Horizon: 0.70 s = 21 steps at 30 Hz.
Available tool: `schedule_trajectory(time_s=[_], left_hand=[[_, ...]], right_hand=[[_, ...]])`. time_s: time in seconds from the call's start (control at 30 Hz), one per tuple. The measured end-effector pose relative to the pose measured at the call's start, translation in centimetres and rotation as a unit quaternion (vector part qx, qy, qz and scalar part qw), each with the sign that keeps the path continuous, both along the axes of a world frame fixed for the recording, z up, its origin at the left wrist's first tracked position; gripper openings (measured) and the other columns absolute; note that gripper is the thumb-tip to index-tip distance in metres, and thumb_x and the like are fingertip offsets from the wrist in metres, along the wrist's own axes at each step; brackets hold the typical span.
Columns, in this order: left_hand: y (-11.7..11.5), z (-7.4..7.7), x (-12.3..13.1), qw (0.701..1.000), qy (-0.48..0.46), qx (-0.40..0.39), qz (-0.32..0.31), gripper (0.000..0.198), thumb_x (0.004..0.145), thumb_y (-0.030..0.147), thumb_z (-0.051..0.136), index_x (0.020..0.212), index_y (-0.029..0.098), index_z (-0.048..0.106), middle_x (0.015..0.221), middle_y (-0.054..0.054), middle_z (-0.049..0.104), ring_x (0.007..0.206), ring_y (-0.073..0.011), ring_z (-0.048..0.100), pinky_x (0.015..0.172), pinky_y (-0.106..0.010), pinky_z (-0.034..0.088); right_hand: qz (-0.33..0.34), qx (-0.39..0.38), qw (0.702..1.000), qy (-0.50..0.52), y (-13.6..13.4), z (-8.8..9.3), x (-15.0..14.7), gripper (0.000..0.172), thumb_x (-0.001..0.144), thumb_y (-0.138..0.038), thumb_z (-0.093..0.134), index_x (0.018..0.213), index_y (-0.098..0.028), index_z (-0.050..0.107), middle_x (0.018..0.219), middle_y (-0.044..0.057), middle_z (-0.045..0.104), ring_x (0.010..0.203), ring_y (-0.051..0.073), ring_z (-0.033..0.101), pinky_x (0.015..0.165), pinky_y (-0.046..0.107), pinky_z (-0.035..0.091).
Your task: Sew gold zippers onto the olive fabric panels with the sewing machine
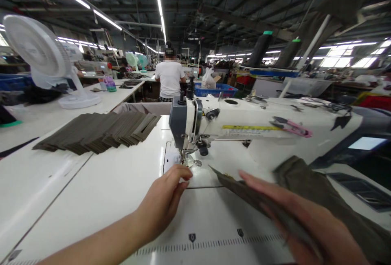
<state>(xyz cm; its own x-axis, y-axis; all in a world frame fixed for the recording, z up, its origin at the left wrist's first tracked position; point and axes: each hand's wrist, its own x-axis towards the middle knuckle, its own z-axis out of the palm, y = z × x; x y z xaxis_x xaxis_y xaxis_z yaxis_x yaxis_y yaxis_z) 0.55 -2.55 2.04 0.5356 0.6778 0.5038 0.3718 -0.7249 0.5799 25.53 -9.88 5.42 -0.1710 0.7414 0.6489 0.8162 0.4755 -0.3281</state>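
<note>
Just in front of the presser foot of a white sewing machine (244, 120), my left hand (166, 193) is bent with its thumb close to the curled fingertips. Whatever may lie between those fingertips is too small to make out. My right hand (308, 212), smeared by motion, grips a flat olive fabric piece (241, 189) to the right of the needle area. That piece slants above the table, its narrow end towards the needle. Beyond my right hand, a larger olive cloth (302, 179) lies below the machine's arm.
On the left of the table (122, 191) lies a fanned stack of olive fabric pieces (97, 132). A white fan (45, 57) stands behind it. Pink thread snips (293, 127) rest against the machine arm. A person in a white shirt (170, 77) is further back, near a blue crate (216, 90).
</note>
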Motion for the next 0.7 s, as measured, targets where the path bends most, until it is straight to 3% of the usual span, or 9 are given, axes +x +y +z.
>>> schedule_trajectory(time_s=[0.07,0.1,0.13,0.2,0.3,0.43,0.53,0.6,0.7], left_hand=[[-0.5,0.0,-1.2,0.999,0.028,0.031,0.019,0.021,0.09,0.013,0.034,0.104,0.021,0.048,0.103,-0.006,0.059,0.098,-0.0162,0.056,0.085,-0.03,0.048],[-0.6,-0.1,-1.5,0.997,0.049,0.047,0.024,0.024,0.09,0.012,0.034,0.107,0.021,0.048,0.107,-0.006,0.059,0.101,-0.0161,0.056,0.088,-0.03,0.047],[-0.7,-0.3,-1.5,0.995,0.073,0.064,0.023,0.027,0.09,0.012,0.034,0.112,0.021,0.046,0.112,-0.006,0.058,0.106,-0.0162,0.054,0.091,-0.031,0.046],[-0.6,-0.5,-1.0,0.987,0.129,0.095,0.004,0.035,0.09,0.015,0.034,0.125,0.02,0.038,0.127,-0.009,0.05,0.118,-0.0172,0.046,0.099,-0.034,0.04],[0.3,-0.7,0.4,0.965,0.235,0.11,-0.044,0.049,0.091,0.026,0.036,0.137,0.013,0.022,0.143,-0.012,0.029,0.132,-0.0198,0.025,0.108,-0.041,0.025],[1.0,-0.7,0.1,0.926,0.364,0.08,-0.066,0.067,0.088,0.054,0.034,0.138,0.011,0.021,0.144,-0.014,0.024,0.133,-0.0252,0.02,0.109,-0.05,0.011],[0.8,-0.5,-1.8,0.909,0.406,0.089,-0.03,0.069,0.086,0.059,0.031,0.14,0.017,0.019,0.144,-0.011,0.022,0.133,-0.027,0.02,0.108,-0.052,0.007],[0.7,-0.4,-3.2,0.901,0.418,0.115,0.002,0.067,0.086,0.058,0.033,0.139,0.02,0.02,0.144,-0.009,0.024,0.133,-0.0274,0.02,0.108,-0.053,0.004],[0.9,-0.6,-4.4,0.885,0.43,0.167,0.061,0.063,0.086,0.057,0.037,0.135,0.018,0.033,0.14,-0.01,0.033,0.131,-0.03,0.025,0.108,-0.055,0.006]], right_hand=[[0.122,0.049,0.979,-0.154,-0.5,-0.6,-1.6,0.03,0.085,-0.024,0.043,0.11,-0.023,0.061,0.108,0.004,0.065,0.097,0.017,0.062,0.082,0.023,0.051],[0.15,0.074,0.965,-0.202,-0.6,-1.5,-2.6,0.03,0.086,-0.018,0.042,0.108,-0.023,0.061,0.106,0.003,0.065,0.095,0.016,0.062,0.081,0.022,0.051],[0.156,0.098,0.955,-0.231,-0.8,-2.7,-3.8,0.03,0.086,-0.013,0.04,0.103,-0.023,0.063,0.102,0.002,0.067,0.091,0.015,0.064,0.079,0.021,0.052],[0.099,0.161,0.962,-0.196,-1.0,-5.5,-5.9,0.032,0.087,-0.01,0.035,0.088,-0.022,0.065,0.09,0.003,0.07,0.084,0.018,0.066,0.072,0.025,0.055],[0.068,0.164,0.965,-0.193,-1.3,-8.1,-7.2,0.029,0.086,-0.011,0.037,0.089,-0.019,0.065,0.095,0.007,0.069,0.09,0.022,0.064,0.072,0.031,0.055],[0.104,0.133,0.942,-0.291,-0.8,-8.0,-6.0,0.031,0.084,-0.008,0.038,0.105,-0.013,0.061,0.109,0.009,0.064,0.1,0.022,0.059,0.078,0.029,0.054],[0.093,0.104,0.941,-0.308,0.2,-7.7,-5.0,0.032,0.084,-0.014,0.041,0.111,-0.007,0.058,0.116,0.014,0.058,0.107,0.026,0.055,0.082,0.033,0.052],[0.105,0.067,0.945,-0.303,1.1,-7.6,-4.9,0.039,0.085,-0.025,0.044,0.116,-0.004,0.055,0.122,0.019,0.052,0.113,0.03,0.049,0.085,0.038,0.05],[0.149,0.004,0.948,-0.28,2.6,-7.4,-5.3,0.064,0.082,-0.05,0.045,0.121,0.001,0.05,0.128,0.025,0.043,0.121,0.033,0.04,0.09,0.044,0.046]])
